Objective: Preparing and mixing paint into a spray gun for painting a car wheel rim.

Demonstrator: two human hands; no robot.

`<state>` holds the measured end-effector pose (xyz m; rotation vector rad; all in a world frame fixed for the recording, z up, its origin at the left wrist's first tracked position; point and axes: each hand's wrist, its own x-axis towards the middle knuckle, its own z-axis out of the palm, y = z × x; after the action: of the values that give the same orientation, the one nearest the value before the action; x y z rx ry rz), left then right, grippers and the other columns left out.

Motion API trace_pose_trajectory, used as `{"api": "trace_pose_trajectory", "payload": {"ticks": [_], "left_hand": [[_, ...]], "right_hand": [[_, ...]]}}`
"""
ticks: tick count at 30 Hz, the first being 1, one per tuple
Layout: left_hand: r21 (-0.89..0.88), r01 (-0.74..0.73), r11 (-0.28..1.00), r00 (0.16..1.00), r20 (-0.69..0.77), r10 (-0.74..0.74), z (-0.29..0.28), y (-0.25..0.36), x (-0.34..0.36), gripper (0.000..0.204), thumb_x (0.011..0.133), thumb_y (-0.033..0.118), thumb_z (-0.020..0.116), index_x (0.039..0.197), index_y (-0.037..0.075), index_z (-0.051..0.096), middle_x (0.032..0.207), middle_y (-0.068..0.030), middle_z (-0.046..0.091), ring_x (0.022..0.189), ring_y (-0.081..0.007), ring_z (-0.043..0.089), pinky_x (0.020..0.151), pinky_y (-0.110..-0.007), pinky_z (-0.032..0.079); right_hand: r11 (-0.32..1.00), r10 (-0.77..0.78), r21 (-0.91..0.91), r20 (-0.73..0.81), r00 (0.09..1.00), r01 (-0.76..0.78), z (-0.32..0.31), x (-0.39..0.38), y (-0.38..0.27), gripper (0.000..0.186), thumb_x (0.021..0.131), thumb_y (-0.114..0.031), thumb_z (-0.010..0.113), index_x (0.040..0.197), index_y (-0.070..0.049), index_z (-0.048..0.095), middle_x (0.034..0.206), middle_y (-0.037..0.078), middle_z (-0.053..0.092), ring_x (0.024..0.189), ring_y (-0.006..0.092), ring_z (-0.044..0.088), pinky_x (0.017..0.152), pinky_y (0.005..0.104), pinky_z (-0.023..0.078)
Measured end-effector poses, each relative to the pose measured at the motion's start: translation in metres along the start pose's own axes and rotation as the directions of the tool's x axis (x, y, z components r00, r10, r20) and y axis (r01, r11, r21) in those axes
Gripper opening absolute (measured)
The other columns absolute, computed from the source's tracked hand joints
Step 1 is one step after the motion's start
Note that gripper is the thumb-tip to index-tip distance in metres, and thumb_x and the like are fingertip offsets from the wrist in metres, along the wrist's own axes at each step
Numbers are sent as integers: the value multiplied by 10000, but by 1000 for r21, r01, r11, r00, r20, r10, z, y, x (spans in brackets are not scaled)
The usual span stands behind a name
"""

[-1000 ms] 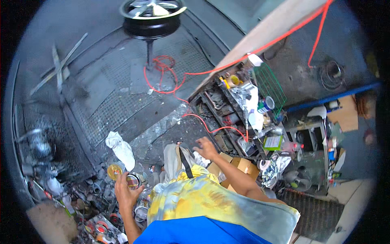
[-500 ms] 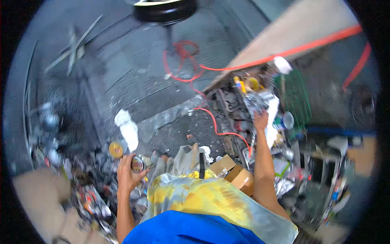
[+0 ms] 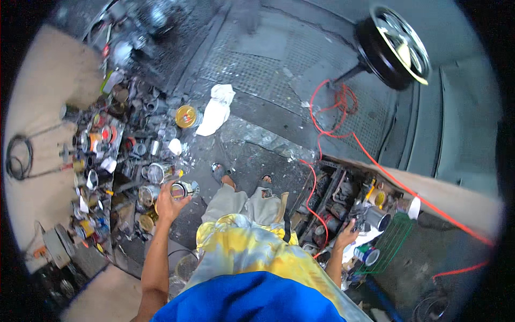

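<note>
My left hand (image 3: 169, 203) is closed round a small round clear cup (image 3: 181, 189), held above the crowded cans on the left. To the right, my right hand (image 3: 346, 236) is closed at a silver-grey spray gun (image 3: 363, 219) with a dark round cup, over a bench of tools and rags. A white and blue-green tin (image 3: 368, 255) lies just below that hand. The exact grip of the right fingers is partly hidden.
Many paint cans and jars (image 3: 155, 173) crowd the left side. A yellow-lidded can (image 3: 186, 116) stands beside a white cloth (image 3: 216, 110). A red hose (image 3: 386, 173) loops across the floor and bench. A black wheel rim (image 3: 394, 48) stands on a post at far right.
My view has swung left, so the wheel rim and red hose now appear farther right. My left hand still has the cup; my right hand now appears lower in view, near the spray gun.
</note>
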<state>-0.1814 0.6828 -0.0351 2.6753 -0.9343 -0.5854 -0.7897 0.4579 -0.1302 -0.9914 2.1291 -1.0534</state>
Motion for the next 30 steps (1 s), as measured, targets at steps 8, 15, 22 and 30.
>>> {"api": "trace_pose_trajectory", "payload": {"ticks": [8, 15, 22, 30], "left_hand": [[-132, 235, 963, 969, -41, -242, 86, -133, 16, 810, 643, 251, 933, 1328, 12, 572, 1201, -196, 653, 1133, -361, 651, 942, -450, 540], [-248, 443, 861, 893, 35, -449, 179, -215, 73, 733, 657, 198, 913, 1280, 39, 561, 1198, -154, 628, 1116, -353, 646, 894, -456, 546], [-259, 566, 783, 816, 42, -576, 339, -327, 128, 777, 690, 211, 893, 1350, 23, 529, 1222, -181, 629, 1162, -377, 613, 928, -472, 545], [-216, 662, 718, 719, -86, -689, 483, -428, 172, 769, 712, 199, 867, 1370, 31, 507, 1243, -207, 613, 1139, -401, 624, 940, -481, 548]], "right_hand": [[885, -286, -138, 591, 754, 444, 138, -91, -63, 319, 1024, -167, 635, 1280, 21, 612, 1107, 91, 676, 971, 179, 631, 871, 317, 534], [628, -399, 177, 909, 118, 758, 372, -174, -104, 241, 936, -55, 662, 1171, -4, 675, 1080, 193, 695, 951, 353, 673, 874, 420, 516], [536, -233, 478, 876, -422, 696, 602, -238, -10, 369, 822, 20, 676, 1187, -5, 633, 1179, 241, 633, 1086, 472, 604, 929, 484, 493], [441, -121, 639, 738, -664, 630, 744, -269, 166, 394, 849, -23, 682, 1239, -31, 628, 1220, 237, 628, 1146, 458, 594, 974, 475, 492]]}}
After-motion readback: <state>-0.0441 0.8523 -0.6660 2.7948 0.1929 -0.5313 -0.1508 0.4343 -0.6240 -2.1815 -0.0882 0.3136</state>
